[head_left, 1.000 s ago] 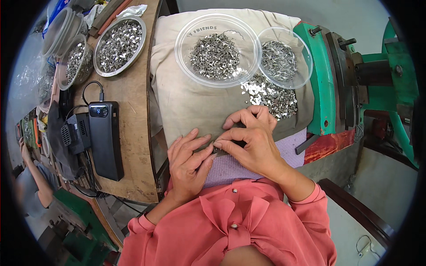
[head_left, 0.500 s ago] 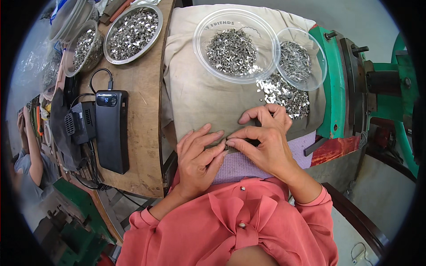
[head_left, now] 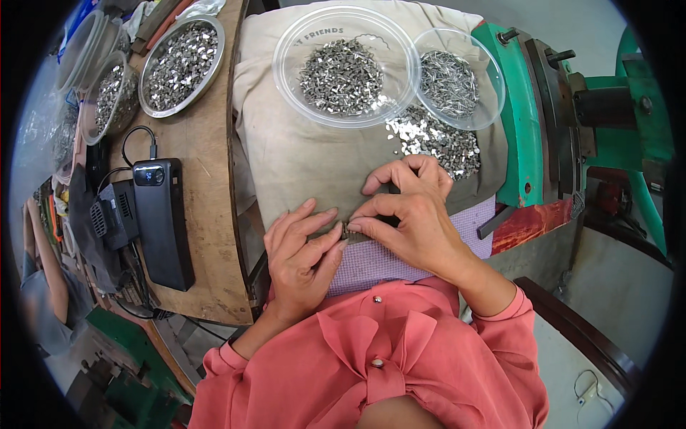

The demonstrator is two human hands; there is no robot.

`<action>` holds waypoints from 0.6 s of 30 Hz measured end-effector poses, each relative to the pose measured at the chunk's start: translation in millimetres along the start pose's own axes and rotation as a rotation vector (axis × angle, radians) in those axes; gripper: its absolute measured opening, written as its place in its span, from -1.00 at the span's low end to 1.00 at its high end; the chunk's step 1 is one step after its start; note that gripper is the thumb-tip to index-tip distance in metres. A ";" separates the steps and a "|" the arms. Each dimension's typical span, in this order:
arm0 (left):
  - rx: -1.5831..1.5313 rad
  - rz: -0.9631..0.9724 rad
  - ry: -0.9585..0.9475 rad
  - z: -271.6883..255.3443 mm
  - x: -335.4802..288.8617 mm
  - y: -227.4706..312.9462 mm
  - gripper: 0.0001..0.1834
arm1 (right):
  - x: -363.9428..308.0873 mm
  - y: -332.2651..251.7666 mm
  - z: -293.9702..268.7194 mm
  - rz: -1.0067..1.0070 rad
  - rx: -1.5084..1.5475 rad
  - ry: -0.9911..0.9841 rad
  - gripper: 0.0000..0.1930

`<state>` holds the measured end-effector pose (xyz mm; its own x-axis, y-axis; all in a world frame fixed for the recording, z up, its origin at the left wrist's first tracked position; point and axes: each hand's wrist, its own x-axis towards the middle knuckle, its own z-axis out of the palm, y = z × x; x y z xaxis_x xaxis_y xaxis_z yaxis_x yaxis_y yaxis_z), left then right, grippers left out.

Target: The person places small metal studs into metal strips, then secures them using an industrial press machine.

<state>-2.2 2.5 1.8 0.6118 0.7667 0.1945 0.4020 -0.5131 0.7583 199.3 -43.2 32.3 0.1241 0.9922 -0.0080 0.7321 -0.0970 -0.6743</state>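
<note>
Near the front edge of the cloth-covered work surface, my left hand [head_left: 299, 259] and my right hand [head_left: 414, 218] meet at their fingertips. Thumb and forefinger of each are closed on a short row of tiny dark metal pieces [head_left: 348, 232], mostly hidden by the fingers. The other fingers of my left hand lie stretched over the cloth; those of my right are curled. Just beyond my right hand is a loose heap of small metal pieces [head_left: 457, 151]. Behind it stand a large clear tub [head_left: 304, 107] of similar pieces and a smaller clear tub [head_left: 493, 89] of thin metal pins.
A green machine vise [head_left: 514, 157] stands at the right. On the wooden table [head_left: 214, 214] at the left are a black power bank [head_left: 163, 229] with cables, a metal bowl [head_left: 150, 100] and a plastic tub [head_left: 91, 132] of metal pieces. Another person's arm [head_left: 50, 264] shows far left.
The whole view has shifted, so the surroundings sit farther left in the picture. My hands stay together at the same spot on the cloth, their grip nearly unchanged.
</note>
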 end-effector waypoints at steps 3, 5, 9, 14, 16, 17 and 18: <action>-0.008 -0.001 0.001 2.5 0.6 -1.4 -0.72 | 0.6 -0.1 -1.9 0.009 -0.008 -0.005 -0.85; -0.008 0.003 0.001 1.5 -0.1 -0.8 -0.72 | 0.1 -2.8 -1.8 0.021 -0.014 -0.004 -0.85; -0.007 0.007 0.005 1.1 -0.5 -0.8 -0.72 | -2.1 0.7 -3.3 0.020 -0.023 -0.011 -0.86; -0.005 0.003 0.000 1.2 -0.5 -1.2 -0.71 | -4.3 5.2 -4.2 -0.018 -0.005 -0.003 -0.86; -0.007 0.000 0.006 0.9 -0.9 -1.2 -0.71 | -4.5 5.5 -5.7 -0.024 -0.005 -0.009 -0.86; -0.003 0.001 0.004 0.8 -0.9 -1.0 -0.71 | -5.9 6.7 -7.1 -0.027 -0.005 -0.011 -0.86; 0.001 0.004 0.001 0.8 -0.5 -1.1 -0.71 | -7.9 8.6 -8.8 -0.030 -0.018 -0.009 -0.86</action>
<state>-2.4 2.4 0.4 0.6127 0.7652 0.1978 0.4006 -0.5164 0.7569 210.6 -52.6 33.1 0.0959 0.9954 0.0056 0.7473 -0.0683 -0.6610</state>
